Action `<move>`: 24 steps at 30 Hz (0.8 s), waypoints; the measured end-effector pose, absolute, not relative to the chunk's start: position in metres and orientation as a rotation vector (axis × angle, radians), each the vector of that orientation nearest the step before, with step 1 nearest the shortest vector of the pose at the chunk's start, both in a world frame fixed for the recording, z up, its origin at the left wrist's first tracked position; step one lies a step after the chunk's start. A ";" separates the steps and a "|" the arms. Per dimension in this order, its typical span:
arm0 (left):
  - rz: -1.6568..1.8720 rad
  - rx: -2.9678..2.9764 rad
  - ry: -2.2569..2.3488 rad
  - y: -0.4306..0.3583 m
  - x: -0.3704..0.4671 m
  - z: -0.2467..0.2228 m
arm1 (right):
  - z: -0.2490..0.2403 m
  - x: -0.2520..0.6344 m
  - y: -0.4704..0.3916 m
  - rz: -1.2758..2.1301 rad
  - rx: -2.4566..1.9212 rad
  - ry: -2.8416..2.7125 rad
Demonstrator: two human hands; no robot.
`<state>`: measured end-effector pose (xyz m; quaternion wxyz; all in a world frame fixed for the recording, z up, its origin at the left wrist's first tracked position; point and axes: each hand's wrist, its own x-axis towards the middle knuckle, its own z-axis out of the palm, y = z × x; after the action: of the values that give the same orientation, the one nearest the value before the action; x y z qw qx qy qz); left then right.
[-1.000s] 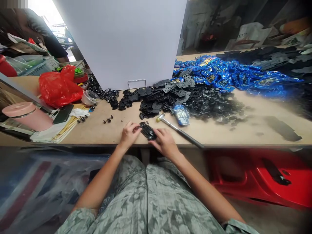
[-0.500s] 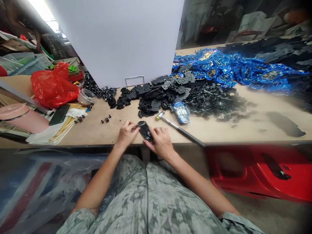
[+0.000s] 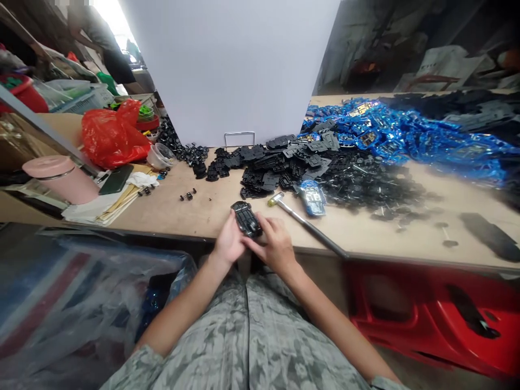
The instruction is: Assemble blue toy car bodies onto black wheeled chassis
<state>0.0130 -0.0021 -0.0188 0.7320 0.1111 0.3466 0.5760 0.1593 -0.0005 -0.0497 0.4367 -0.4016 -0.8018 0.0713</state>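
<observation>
A black plastic car base (image 3: 246, 219) is held between both hands above the table's front edge. My left hand (image 3: 229, 239) supports it from the left and below, palm turned up. The fingers of my right hand (image 3: 274, 238) close on its right side near the lower end. Just right of the hands, a hammer (image 3: 306, 225) with a yellowish tip lies slanted on the table. Beside the hammer head sits a blue and silver car body (image 3: 312, 198). Behind them spreads a pile of black plastic bases (image 3: 268, 168).
Wheel-and-axle parts (image 3: 365, 181) and blue car bodies (image 3: 377, 127) are heaped at the right. A pink cup (image 3: 60, 179), a phone (image 3: 116, 180) and a red bag (image 3: 114, 135) stand left. A white panel (image 3: 244, 70) rises behind; a red stool (image 3: 426, 319) is below right.
My left hand has shifted from the base's upper left side to underneath it, palm up. The base now sits closer to the table's front edge. The camera view has turned slightly left.
</observation>
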 end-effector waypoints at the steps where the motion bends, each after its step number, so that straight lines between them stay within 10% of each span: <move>1: 1.248 0.209 0.774 -0.001 0.013 -0.016 | -0.047 0.161 0.000 0.200 -0.959 -1.989; 13: 1.012 0.317 0.734 -0.026 0.015 0.015 | -0.013 0.188 0.037 0.577 -0.818 -1.855; 24: 1.137 0.231 0.793 -0.014 -0.002 -0.006 | -0.018 0.275 0.064 -0.156 -1.412 -1.875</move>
<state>-0.0018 -0.0137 -0.0065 0.7632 0.1065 0.3646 0.5227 0.2752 0.0638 -0.0175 0.3844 -0.5542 -0.7358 -0.0614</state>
